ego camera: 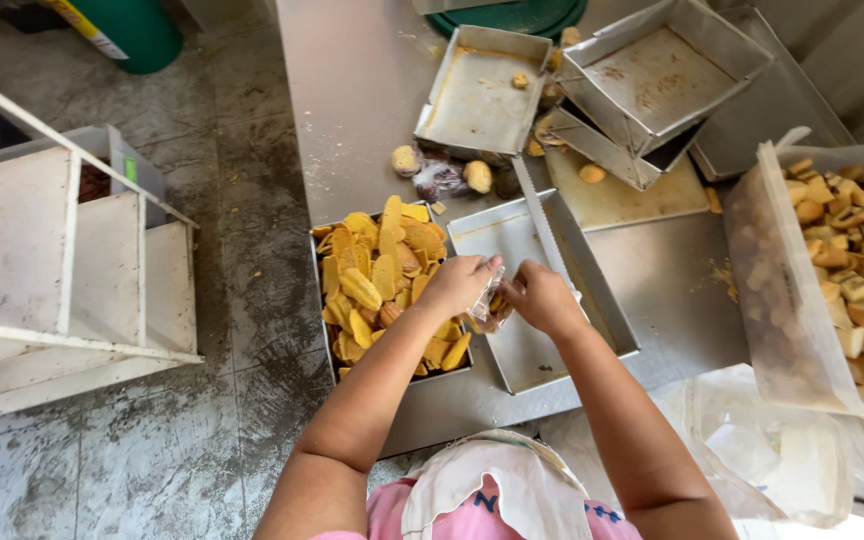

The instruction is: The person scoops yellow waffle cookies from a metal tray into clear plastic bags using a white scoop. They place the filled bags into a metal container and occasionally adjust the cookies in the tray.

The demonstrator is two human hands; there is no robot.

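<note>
My left hand [459, 282] and my right hand [542, 298] meet over the gap between two metal trays and both grip a small clear plastic bag [488, 307] with a few yellow pieces in it. Under my left hand stands a tray [323, 330] heaped with several yellow oval cake slices [384, 265]. Below my right hand lies a bare rectangular metal tray [612, 322] with a long serrated knife [540, 220] resting across its far rim.
Several baking tins [480, 100] are stacked at the back of the steel table [352, 90], with small buns [406, 160] beside them. A large clear bag of cake chunks [847, 280] fills the right. A white shelf rack [62, 260] stands on the floor at left.
</note>
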